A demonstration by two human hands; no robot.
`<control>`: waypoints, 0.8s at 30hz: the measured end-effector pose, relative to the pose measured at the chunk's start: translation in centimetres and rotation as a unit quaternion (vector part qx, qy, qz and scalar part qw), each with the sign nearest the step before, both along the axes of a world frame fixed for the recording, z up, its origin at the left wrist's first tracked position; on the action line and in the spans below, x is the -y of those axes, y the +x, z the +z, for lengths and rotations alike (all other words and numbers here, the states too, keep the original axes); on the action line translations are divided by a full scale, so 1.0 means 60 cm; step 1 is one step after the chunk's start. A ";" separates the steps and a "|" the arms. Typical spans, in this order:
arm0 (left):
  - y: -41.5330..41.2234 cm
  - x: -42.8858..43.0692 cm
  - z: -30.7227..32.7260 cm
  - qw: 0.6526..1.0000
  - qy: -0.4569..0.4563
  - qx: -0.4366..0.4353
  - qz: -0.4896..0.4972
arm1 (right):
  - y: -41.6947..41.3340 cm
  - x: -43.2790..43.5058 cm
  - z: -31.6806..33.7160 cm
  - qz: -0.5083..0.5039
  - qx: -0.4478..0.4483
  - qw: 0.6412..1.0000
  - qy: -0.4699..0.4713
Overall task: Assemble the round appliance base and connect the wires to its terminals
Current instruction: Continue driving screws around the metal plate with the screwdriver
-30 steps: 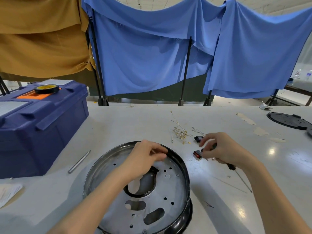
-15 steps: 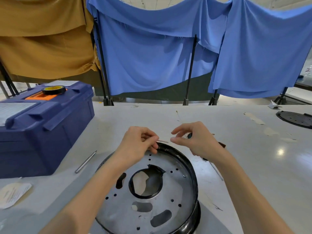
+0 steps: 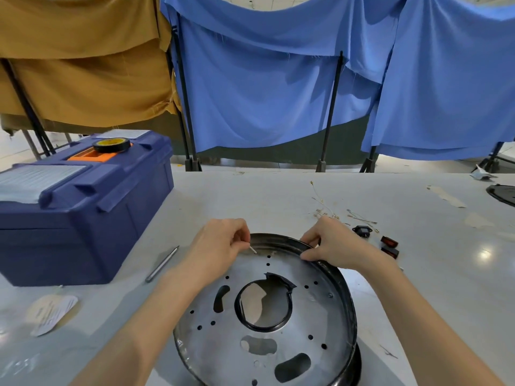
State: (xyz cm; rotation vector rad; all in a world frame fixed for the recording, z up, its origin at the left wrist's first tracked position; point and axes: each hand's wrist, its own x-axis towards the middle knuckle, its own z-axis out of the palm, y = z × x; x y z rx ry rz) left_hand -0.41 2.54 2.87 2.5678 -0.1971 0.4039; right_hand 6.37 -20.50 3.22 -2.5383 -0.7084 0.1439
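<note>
base (image 3: pixel 315 310) at near edge of table (image 3: pixel 250 196), centre | left hand (image 3: pixel 220 246) pinches small pin (image 3: pixel 253 249) | right hand (image 3: pixel 334 245) grips far rim | stiff metal, probably light, thin edge: hold by rim

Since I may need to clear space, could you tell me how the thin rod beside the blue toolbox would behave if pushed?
The rod looks slim and round, so it would probably roll if nudged sideways. It seems metal, so likely stiff. On the smooth, glossy table it may also slide easily.
</note>
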 end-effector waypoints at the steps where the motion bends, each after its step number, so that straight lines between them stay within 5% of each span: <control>1: 0.001 0.002 -0.002 1.000 0.017 -0.004 -0.003 | 0.001 0.000 0.000 0.002 0.002 1.000 0.001; 13: 0.016 0.014 -0.009 0.987 0.159 -0.001 -0.005 | 0.001 -0.002 -0.001 -0.002 0.000 1.000 0.014; 19: 0.014 0.030 -0.007 0.945 0.327 0.014 -0.015 | -0.002 -0.004 0.005 -0.010 -0.008 1.000 0.014; 24: 0.015 0.049 -0.003 0.926 0.376 0.013 -0.032 | -0.003 -0.004 0.005 -0.006 -0.005 1.000 0.015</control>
